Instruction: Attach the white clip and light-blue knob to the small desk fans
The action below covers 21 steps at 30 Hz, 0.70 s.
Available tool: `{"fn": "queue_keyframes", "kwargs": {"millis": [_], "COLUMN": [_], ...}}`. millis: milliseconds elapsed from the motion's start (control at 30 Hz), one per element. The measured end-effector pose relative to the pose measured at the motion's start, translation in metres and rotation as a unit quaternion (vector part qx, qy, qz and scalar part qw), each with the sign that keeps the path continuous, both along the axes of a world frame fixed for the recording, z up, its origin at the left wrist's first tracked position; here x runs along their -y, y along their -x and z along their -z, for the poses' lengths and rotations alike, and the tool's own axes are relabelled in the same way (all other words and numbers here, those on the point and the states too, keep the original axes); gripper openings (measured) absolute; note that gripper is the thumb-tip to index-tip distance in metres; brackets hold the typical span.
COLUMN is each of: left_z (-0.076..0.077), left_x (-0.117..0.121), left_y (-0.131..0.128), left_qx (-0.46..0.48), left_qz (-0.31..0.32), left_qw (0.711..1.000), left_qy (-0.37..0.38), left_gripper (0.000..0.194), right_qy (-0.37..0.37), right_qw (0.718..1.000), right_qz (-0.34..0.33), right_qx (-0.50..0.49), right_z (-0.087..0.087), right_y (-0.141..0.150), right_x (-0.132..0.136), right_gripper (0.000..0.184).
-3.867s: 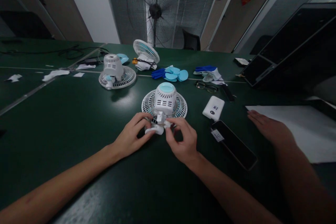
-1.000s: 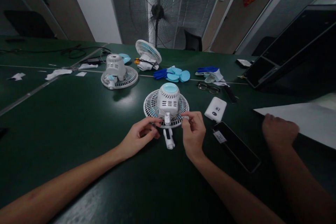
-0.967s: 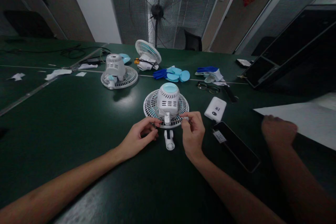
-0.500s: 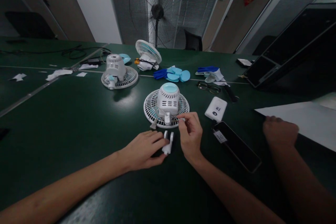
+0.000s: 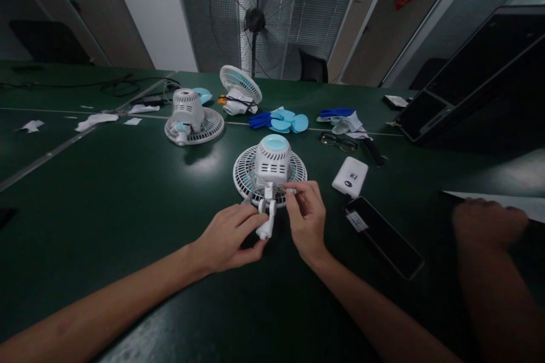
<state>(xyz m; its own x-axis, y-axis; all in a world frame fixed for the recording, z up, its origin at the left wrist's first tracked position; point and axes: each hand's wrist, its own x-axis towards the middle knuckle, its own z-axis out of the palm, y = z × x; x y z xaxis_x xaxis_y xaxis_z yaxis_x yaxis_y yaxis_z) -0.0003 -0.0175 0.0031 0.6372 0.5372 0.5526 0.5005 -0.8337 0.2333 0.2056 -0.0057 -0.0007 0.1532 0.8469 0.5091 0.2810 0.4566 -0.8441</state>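
A small fan (image 5: 272,169) with a white grille and a pale blue cap on its motor housing lies face down on the green table. My left hand (image 5: 234,235) is closed on a white forked bracket (image 5: 265,226), whose prongs sit around or against the small joint at the near side of the housing. My right hand (image 5: 309,218) pinches a small pale piece (image 5: 291,190) just right of that joint; its exact kind is too small to tell. A small grey-white piece (image 5: 247,199) lies near the grille's front left edge, partly behind my left fingers.
Two more small fans (image 5: 189,110) (image 5: 239,91) stand farther back. Blue fan blades (image 5: 288,121), gloves (image 5: 340,119), glasses (image 5: 338,142), a white power bank (image 5: 350,176) and a phone (image 5: 385,237) lie around. Another person's hand (image 5: 487,221) rests by white paper (image 5: 517,204) at right.
My left hand has brought the forked bracket forward and up to the fan's joint. My right hand has shifted slightly left. The other person's hand and the paper have moved right and nearer.
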Motion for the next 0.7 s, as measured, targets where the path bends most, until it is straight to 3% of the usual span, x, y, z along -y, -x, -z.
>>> {"fn": "queue_keyframes", "kwargs": {"millis": [333, 700], "left_z": [-0.0041, -0.0032], "left_x": [-0.0012, -0.0020], "left_y": [0.0018, 0.0011], "left_qx": [0.036, 0.033], "left_qz": [-0.042, -0.032], "left_qw": [0.998, 0.998], "left_qy": [0.012, 0.042], "left_gripper": [0.031, 0.033], "right_qy": [-0.006, -0.007], "right_qw": [0.999, 0.998], "right_qz": [-0.019, -0.015], "right_qx": [0.031, 0.055], "right_z": [-0.0057, -0.0055], "right_y": [0.0021, 0.0000], "right_x": [0.0039, 0.0030], "right_gripper": [0.013, 0.013]}}
